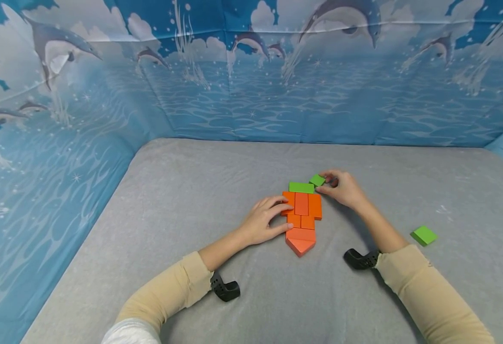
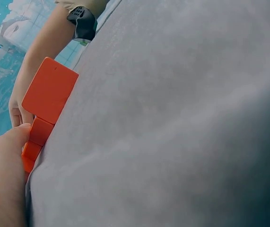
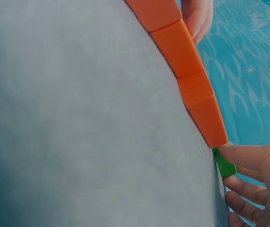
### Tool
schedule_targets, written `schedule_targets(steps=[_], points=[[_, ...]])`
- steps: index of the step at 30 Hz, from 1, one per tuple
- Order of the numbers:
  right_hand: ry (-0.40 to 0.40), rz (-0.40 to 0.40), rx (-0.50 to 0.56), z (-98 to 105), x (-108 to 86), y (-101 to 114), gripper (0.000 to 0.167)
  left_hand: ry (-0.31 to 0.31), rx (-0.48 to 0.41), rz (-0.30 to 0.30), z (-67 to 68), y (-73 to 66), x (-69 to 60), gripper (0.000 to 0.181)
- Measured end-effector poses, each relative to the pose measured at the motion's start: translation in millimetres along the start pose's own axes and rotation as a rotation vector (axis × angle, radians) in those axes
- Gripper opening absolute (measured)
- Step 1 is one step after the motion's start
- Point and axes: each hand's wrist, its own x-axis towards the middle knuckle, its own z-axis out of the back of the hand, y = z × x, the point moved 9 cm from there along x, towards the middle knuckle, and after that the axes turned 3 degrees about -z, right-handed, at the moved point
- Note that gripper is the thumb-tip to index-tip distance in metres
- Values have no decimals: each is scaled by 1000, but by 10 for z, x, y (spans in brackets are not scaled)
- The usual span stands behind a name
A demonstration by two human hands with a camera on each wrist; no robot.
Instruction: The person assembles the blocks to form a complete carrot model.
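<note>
Orange blocks [image 1: 301,204] lie flat against one another in a figure, with a pointed orange-red block [image 1: 300,246] at its near end. Against the far end lies a long green block [image 1: 301,187]. My left hand [image 1: 262,220] rests its spread fingertips on the left side of the orange blocks, thumb lower down by the narrow part. At the far right corner, my right hand [image 1: 345,188] pinches a small green block [image 1: 317,180], turned at an angle to the long one. In the right wrist view, the thumb [image 3: 243,155] lies near the orange edge, by a green block [image 3: 225,163].
Another green block [image 1: 424,235] lies apart to the right, beside the right forearm. Grey cloth [image 1: 182,191] covers the surface. A blue dolphin-print curtain [image 1: 251,105] stands along the back and left. Black devices [image 1: 225,288] are strapped at both wrists.
</note>
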Motion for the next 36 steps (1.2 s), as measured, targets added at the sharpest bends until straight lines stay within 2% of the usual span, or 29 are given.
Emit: schedule_targets(steps=[3,7,12,15,18,21,24,27,29,30,34,36], points=[[9,3,25,41,-14,2,45,0,2,1,1,0,1,44],[-3,-14,53,198,-104,-1,50,0,15,3,-3,3,4,44],[-53,0,15,484,-366,-21,51,-2,13,8,-9,11,5,44],[-93,16,-28,653,-567,-118,49,-3,12,9,-6,10,6,44],[-126,-4,-72,789,-742,-397,50,-3,14,8,-8,11,7,44],[-172,-52,-144,898,-894,-818,52,-4,11,6,-6,12,7,44],[-175,-112,-173,976,-1069,-1139,54,-5,8,4,-1,9,5,44],[-165,-153,-183,1027,-1256,-1184,56,-8,9,4,3,10,3,44],[-153,-170,-174,1040,-1377,-1076,55,-6,8,7,6,11,3,44],[-176,-181,-204,1055,-1427,-1074,52,-5,10,8,6,11,5,44],[-166,-217,-216,1039,-1583,-1013,51,1,18,10,-3,12,11,44],[-169,-231,-227,1029,-1633,-1070,50,0,21,6,-10,10,13,44]])
